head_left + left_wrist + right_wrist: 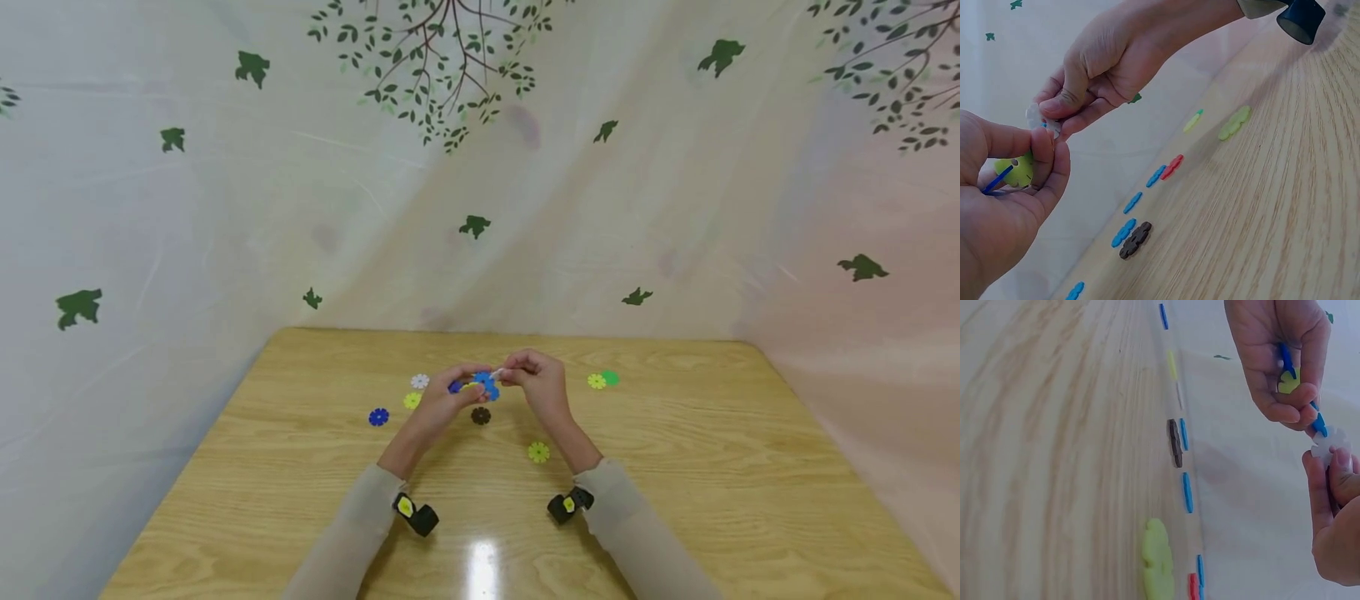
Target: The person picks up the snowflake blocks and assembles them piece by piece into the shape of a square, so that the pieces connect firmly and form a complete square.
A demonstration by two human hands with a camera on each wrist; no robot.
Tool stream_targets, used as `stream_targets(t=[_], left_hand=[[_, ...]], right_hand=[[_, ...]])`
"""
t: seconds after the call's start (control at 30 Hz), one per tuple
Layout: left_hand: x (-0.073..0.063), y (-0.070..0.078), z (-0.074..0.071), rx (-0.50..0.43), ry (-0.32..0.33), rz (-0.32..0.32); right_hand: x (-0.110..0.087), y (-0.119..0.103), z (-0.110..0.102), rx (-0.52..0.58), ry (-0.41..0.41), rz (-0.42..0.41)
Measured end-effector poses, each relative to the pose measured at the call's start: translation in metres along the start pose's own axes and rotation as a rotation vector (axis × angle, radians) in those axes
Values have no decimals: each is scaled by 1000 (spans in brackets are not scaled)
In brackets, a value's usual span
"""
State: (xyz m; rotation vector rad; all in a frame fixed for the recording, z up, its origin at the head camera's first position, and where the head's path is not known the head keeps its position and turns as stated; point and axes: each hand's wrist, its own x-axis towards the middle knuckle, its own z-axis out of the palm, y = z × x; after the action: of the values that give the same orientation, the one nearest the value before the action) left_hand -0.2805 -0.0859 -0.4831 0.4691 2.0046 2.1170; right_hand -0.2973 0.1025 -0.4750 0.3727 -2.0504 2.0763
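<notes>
My left hand [441, 406] holds a short chain of flat, notched snowflake discs above the table. In it are a dark blue disc [1285, 357], a yellow disc [1020, 171] and a light blue disc [491, 388]. A white disc [1327, 447] is pinched between the thumb and fingers of my right hand [542, 387]. In the right wrist view the white disc meets the edge of the light blue one; how deep its slot sits cannot be seen. Fingers partly cover the chain.
On the wooden table [300, 467], a brown disc [481, 415] and a yellow-green disc [538, 452] lie near my forearms. Leftward lie a dark blue disc [378, 417] and a pale disc [420, 381]. A green disc [611, 377] lies at right. Blue and red discs [1172, 167] show in the left wrist view.
</notes>
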Motion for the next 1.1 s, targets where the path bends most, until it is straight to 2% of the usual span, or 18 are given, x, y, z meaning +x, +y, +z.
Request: stream_targets(t=[0.33,0.47,0.7,0.93,1.1], left_hand=[[-1,-1,-2,-6,4,-5],[0,-3,-3,5,-8,-6],[3,-4,-7,52,-37,9],[0,-4,-10,134,-44,27],[1,-8,-7,173,6,36]], right_hand=[[-2,5,4,-17,2,-15],[-1,5,1,-10,-20,38],[4,2,-11,-47,-120,132],[5,-2,-15,-163,-192,117],[5,-3,-16,-204,-264,95]])
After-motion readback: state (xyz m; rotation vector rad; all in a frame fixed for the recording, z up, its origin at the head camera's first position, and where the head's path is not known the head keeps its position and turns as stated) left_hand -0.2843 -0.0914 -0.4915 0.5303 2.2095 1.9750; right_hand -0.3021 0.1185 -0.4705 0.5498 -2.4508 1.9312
